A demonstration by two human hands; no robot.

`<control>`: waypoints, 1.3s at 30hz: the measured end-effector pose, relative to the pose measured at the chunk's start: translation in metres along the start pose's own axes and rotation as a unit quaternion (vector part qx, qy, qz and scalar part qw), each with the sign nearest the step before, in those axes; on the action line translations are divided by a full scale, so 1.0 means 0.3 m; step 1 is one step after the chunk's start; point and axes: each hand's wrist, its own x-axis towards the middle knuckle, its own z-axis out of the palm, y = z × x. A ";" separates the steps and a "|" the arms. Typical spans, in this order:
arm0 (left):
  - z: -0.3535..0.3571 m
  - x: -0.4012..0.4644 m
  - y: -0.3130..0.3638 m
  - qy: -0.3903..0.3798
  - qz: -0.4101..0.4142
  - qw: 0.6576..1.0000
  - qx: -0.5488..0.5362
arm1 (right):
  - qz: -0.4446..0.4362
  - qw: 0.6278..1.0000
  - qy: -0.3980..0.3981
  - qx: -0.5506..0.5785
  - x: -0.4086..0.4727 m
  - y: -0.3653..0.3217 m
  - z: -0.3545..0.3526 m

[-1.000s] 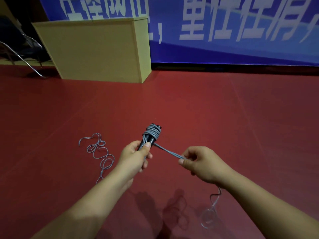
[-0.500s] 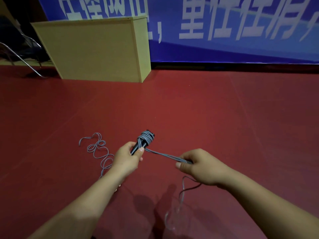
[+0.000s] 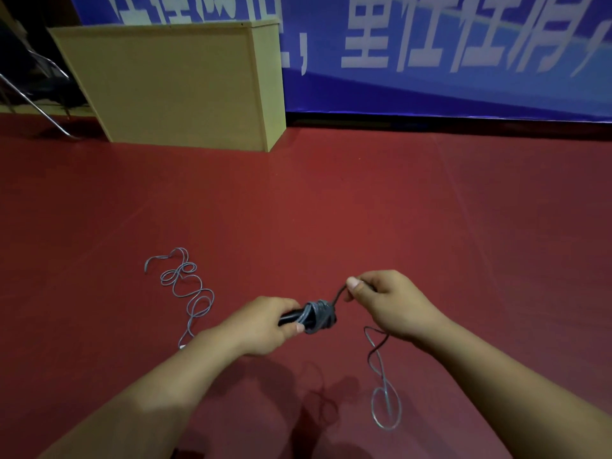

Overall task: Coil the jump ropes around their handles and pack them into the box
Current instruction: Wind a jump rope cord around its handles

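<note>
Black handles [image 3: 293,319], wound with grey rope [image 3: 321,314], are gripped by the left hand [image 3: 265,326], while the rope's free strand is pinched just beside them by the right hand [image 3: 387,303].

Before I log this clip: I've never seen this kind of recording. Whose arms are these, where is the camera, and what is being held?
No machine here: a person's two bare arms, filmed by one wide-angle camera worn on the head, looking forward and down. The left hand grips the black jump-rope handles, with grey rope coils wound round their end. The right hand pinches the grey rope; its loose tail hangs down to the red floor. A second stretch of grey rope lies squiggled on the floor to the left. Behind stands a tan wooden box before a blue banner.
</note>
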 end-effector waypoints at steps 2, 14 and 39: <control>-0.008 -0.016 0.028 -0.044 0.032 0.998 -0.015 | 0.000 1.000 0.022 -0.013 0.006 0.012 -0.007; -0.072 -0.115 0.180 -0.203 0.142 0.945 -0.215 | 0.001 0.999 0.023 -0.039 0.022 0.059 -0.002; -0.102 -0.111 0.167 -0.103 0.050 0.976 -0.187 | 0.012 0.979 0.192 0.072 0.070 0.117 -0.120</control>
